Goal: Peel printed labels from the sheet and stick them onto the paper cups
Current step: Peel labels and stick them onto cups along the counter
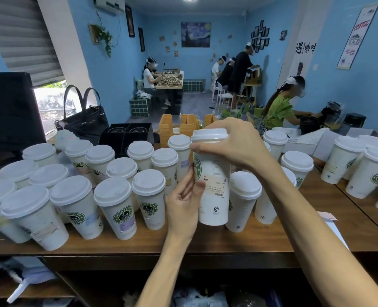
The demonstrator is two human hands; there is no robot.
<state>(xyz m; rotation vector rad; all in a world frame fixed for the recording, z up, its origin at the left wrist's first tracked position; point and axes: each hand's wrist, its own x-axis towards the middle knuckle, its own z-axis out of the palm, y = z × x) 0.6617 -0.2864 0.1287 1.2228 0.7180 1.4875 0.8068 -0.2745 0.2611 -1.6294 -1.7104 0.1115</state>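
A white lidded paper cup [213, 209] is held up above the wooden counter [228, 240]. My right hand [234, 145] grips it from above, fingers round the lid and upper rim. A pale orange printed label [215, 185] lies on the cup's side. My left hand [183, 200] is at the cup's left side, its thumb pressing the label's left edge against the cup. At the right counter edge, behind my right forearm, lies a white label sheet [336, 229], mostly hidden.
Several lidded cups [115, 204] crowd the counter left of the held cup, some labelled. More cups [369, 171] stand at right and one [243, 200] just beside it. Orange holders [168, 127], a black bag [84, 116] and other people stand behind.
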